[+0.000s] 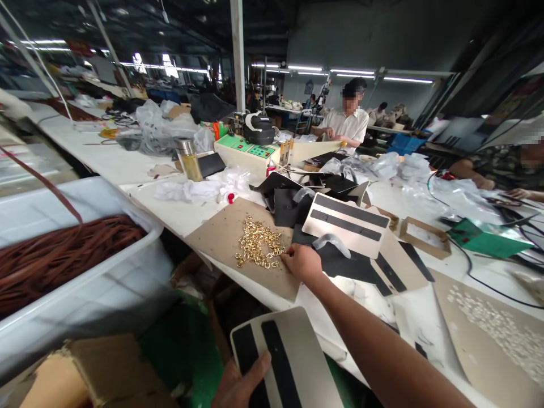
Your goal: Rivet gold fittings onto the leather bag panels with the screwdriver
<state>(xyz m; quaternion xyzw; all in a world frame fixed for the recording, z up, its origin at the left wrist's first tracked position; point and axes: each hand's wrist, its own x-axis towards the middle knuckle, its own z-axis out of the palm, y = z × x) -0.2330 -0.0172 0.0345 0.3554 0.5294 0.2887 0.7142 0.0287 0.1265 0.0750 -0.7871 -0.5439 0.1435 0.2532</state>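
Note:
My left hand (242, 381) grips a beige panel with black strips (304, 345), thumb on top, low in front of me. On a brown board (221, 226) at the table edge lies a pile of gold metal buckles or rings (257, 241). My right hand (304, 263) is at the right side of this pile, its fingers pinched together; whatever is between them is too small to make out. Just beyond that hand, another beige panel with black strips (346, 224) rests on black pieces (289, 208), with a curved clear plastic strip (331, 243) beside it.
At left stands a white bin (140, 249) of brown straps (63, 255). A green-topped machine (246, 152), a glass bottle (189, 161) and plastic bags (155, 127) occupy the table. Small white pieces (488, 317) lie at right. Co-workers (351, 122) sit beyond.

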